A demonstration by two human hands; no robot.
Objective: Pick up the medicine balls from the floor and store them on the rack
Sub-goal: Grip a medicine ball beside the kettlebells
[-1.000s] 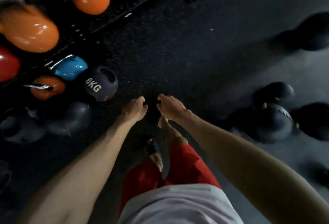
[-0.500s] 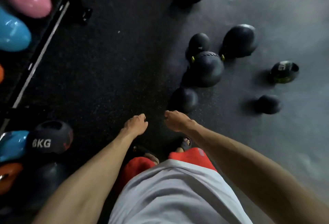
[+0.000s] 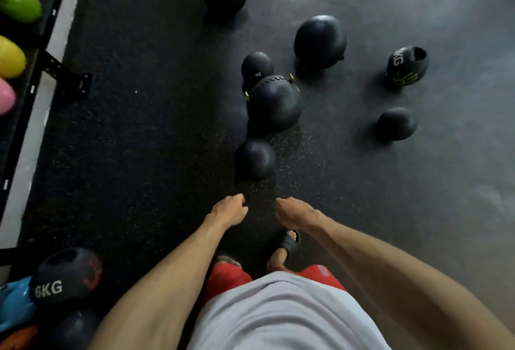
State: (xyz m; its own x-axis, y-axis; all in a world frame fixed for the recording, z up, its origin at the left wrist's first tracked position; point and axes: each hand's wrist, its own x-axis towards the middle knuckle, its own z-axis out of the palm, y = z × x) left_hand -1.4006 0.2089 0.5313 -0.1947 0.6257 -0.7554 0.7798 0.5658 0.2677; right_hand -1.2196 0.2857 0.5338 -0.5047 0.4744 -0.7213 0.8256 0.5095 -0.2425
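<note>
Left grip (image 3: 230, 210) and right grip (image 3: 292, 211): fingers loosely curled, both empty. Nearest medicine ball (image 3: 255, 159) lies on the floor (image 3: 153, 140) just ahead. Six more lie beyond, most markings illegible. Rack (image 3: 69, 82) is cut off at the left edge.

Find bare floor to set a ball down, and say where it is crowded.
Bare: the dark speckled rubber floor between the black metal rack and the small black rubber ball nearest the feet. Crowded: around the large stitched black ball with yellow tabs.
</note>
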